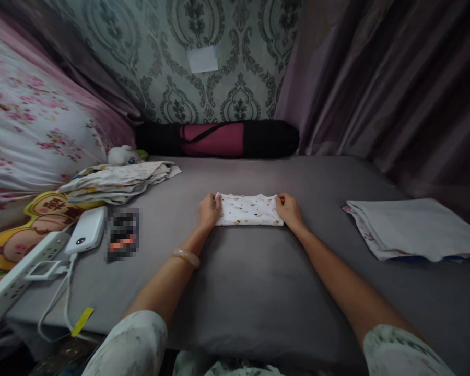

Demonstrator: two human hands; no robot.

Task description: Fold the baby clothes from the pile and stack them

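A folded white cloth (248, 210) with a small brown and dark print lies on the grey bed sheet (243, 282), its long side running left to right. My left hand (210, 210) pinches its left end, thumb on top. At the opposite end, my right hand (290, 210) grips the edge between thumb and fingers. The cloth is flat, with slight bumps along its far edge. The undersides of the fingers are hidden. A pale bangle (187, 257) circles my left wrist.
Folded fabric (419, 227) lies at the right, crumpled cloths (121, 180) at the left. Nearer left are a white power bank (86, 230), a power strip (27, 274), cables and a blurred-out dark object (122, 235). A long black and maroon bag (217, 139) lies along the wall.
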